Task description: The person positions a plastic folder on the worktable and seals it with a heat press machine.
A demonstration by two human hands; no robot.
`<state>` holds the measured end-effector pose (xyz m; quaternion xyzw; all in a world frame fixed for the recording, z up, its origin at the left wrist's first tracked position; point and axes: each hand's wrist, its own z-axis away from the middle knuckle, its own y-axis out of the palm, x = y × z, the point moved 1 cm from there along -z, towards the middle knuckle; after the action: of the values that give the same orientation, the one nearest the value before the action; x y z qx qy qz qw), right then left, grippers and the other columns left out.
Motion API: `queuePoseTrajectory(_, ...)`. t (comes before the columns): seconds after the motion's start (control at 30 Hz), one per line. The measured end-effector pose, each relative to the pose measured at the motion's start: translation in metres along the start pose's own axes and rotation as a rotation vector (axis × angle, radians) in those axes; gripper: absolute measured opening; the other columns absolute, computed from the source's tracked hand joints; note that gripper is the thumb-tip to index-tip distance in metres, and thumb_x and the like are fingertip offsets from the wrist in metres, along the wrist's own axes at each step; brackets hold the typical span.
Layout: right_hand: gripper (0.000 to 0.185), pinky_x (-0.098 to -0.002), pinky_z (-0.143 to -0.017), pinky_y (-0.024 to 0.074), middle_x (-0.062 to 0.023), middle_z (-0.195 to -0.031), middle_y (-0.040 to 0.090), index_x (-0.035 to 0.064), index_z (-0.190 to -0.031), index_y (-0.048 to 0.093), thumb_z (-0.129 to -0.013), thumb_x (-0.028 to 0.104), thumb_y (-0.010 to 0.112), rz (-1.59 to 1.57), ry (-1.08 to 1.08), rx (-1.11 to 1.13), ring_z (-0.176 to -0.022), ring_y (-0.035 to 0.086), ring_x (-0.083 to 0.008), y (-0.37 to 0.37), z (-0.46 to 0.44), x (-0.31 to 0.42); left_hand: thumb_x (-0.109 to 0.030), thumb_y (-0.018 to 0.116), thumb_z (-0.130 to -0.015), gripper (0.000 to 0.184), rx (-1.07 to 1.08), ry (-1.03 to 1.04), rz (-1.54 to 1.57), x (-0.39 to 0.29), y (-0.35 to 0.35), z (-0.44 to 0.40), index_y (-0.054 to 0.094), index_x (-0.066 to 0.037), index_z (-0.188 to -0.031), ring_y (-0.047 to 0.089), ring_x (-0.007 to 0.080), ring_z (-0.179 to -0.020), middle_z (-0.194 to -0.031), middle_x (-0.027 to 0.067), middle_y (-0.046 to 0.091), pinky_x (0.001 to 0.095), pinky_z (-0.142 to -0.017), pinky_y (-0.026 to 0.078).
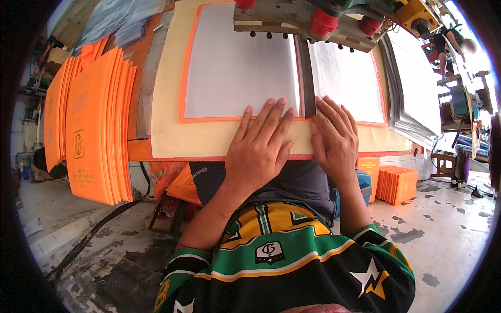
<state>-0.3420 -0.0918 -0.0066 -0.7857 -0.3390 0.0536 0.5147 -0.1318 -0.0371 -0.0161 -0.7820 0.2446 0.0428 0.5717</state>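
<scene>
An orange folder cover [183,99] lies opened out on a cream board [169,68], with whitish, see-through sheets [242,57] over both halves. Along its middle fold runs a dark metal bar [306,78] reaching down from the machine above. My left hand [261,143] rests flat on the lower edge of the left half, fingers stretched out and slightly spread. Beside the near end of the bar, my right hand [335,138] lies flat on the right half's lower edge, fingers extended. Neither hand grips anything.
A machine head [292,21] with red knobs overhangs the far side. Stacks of orange folders [96,125] stand at the left, and more orange folders [396,185] sit on the floor at right. A thick pile of sheets [415,88] lies right of the board. Another person [449,47] is far right.
</scene>
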Motion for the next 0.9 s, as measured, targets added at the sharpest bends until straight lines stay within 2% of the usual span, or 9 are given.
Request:
queuePoseTrajectory(0.13,0.043,-0.0558,-0.128,0.0405,-0.0119,-0.155,0.068,0.0117,-0.138,0.077,-0.096,0.014,0.068,-0.006,0.006,0.028,-0.151,0.057,-0.0340,-0.0016,0.0016,-0.0006,-0.037,0.065,-0.105,0.065,-0.003,0.006,-0.035,0.0002,0.0013,0.0010,0.054,-0.019,-0.166,0.043,0.0310,-0.162,-0.174,0.0111,0.048,0.0614,-0.133,0.030)
queuePoseTrajectory(0.37,0.040,-0.0591,-0.131,0.0333,-0.0135,-0.163,0.061,0.0158,-0.131,0.081,-0.093,0.023,0.071,-0.014,-0.027,0.090,-0.159,0.047,-0.0382,-0.0059,0.0028,0.0009,-0.038,0.066,-0.105,0.065,-0.005,-0.004,-0.047,0.0003,0.0013,0.0016,0.055,-0.021,-0.166,0.042,0.0315,-0.162,-0.173,0.0120,0.048,0.0677,-0.132,0.026)
queuePoseTrajectory(0.67,0.038,-0.0587,-0.132,0.0314,-0.0136,-0.163,0.060,0.0165,-0.131,0.082,-0.096,0.028,0.072,0.005,-0.029,0.105,-0.160,0.045,-0.0383,-0.0061,0.0003,0.0011,-0.038,0.065,-0.105,0.063,0.005,-0.009,-0.040,0.0008,0.0002,0.0015,0.056,-0.021,-0.165,0.042,0.0316,-0.162,-0.174,0.0121,0.047,0.0686,-0.131,0.027)
queuePoseTrajectory(0.9,0.035,-0.0586,-0.132,0.0324,-0.0143,-0.162,0.061,0.0152,-0.128,0.083,-0.097,0.029,0.072,0.028,-0.024,0.100,-0.160,0.046,-0.0376,-0.0028,0.0041,-0.0003,-0.038,0.066,-0.104,0.064,-0.001,-0.005,-0.032,0.0011,0.0020,0.0022,0.055,-0.032,-0.166,0.039,0.0332,-0.164,-0.176,0.0126,0.043,0.0688,-0.132,0.026)
